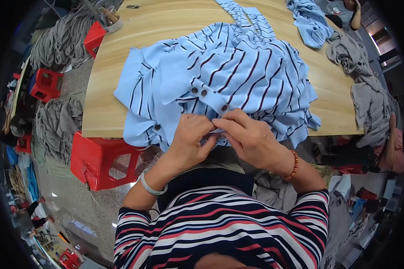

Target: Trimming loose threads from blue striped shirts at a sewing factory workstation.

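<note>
A light blue knitted garment with dark and white stripes (pixel 251 67) lies bunched on the wooden table in front of me. Dark round buttons (pixel 204 93) run along its plain blue placket. My left hand (pixel 192 136) pinches the placket near the table's front edge. Opposite it, my right hand (pixel 247 134) has its thumb and forefinger pressed together on the same strip, the fingertips of both hands almost meeting. Whatever lies right between the fingertips is hidden. Another button (pixel 157 127) shows on the fabric left of my left hand.
Red plastic stools (pixel 98 161) stand left of the wooden table (pixel 105 89). Grey knit garments (pixel 60 123) are heaped on the floor there, and more grey fabric (pixel 368 98) hangs over the right edge. Another blue striped garment (pixel 310 27) lies at the far right, near a person (pixel 345 11).
</note>
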`<state>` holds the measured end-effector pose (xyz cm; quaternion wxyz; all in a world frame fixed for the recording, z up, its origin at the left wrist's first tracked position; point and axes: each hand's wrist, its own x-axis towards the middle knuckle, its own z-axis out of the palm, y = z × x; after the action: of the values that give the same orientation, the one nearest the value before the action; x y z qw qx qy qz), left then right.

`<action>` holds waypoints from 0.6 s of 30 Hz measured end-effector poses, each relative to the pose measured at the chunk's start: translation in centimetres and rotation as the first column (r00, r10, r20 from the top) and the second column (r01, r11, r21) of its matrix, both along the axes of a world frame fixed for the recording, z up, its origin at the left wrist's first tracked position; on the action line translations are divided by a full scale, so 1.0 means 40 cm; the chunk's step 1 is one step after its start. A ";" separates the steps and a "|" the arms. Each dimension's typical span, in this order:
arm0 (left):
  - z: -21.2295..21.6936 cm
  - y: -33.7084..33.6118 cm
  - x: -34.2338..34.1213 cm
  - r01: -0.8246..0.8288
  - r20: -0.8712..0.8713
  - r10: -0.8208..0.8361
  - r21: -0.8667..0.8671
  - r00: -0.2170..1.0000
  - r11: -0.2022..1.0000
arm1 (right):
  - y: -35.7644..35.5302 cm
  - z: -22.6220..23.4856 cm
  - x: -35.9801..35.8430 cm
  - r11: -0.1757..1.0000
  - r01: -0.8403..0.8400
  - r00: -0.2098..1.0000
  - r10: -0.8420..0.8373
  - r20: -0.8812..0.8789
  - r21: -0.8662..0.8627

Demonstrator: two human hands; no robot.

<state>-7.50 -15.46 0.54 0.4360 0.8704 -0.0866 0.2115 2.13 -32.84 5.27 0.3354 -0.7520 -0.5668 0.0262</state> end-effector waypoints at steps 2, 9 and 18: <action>-0.001 -0.008 -0.009 -0.013 0.008 0.013 0.021 1.000 1.000 | -0.008 -0.014 0.006 0.999 -0.018 1.000 0.017 0.011 0.028; -0.009 -0.017 -0.013 -0.072 -0.035 0.071 -0.048 0.997 0.996 | -0.020 -0.022 0.004 1.000 -0.002 0.993 0.004 -0.116 0.017; 0.011 0.006 0.007 -0.029 -0.319 -0.060 -0.268 0.946 0.963 | -0.017 -0.011 0.037 0.995 0.089 0.690 -0.101 -0.717 -0.054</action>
<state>-7.23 -15.21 0.99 0.5601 0.8253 0.0088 0.0716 3.61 -33.53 4.81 0.5254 -0.7127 -0.3509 0.3046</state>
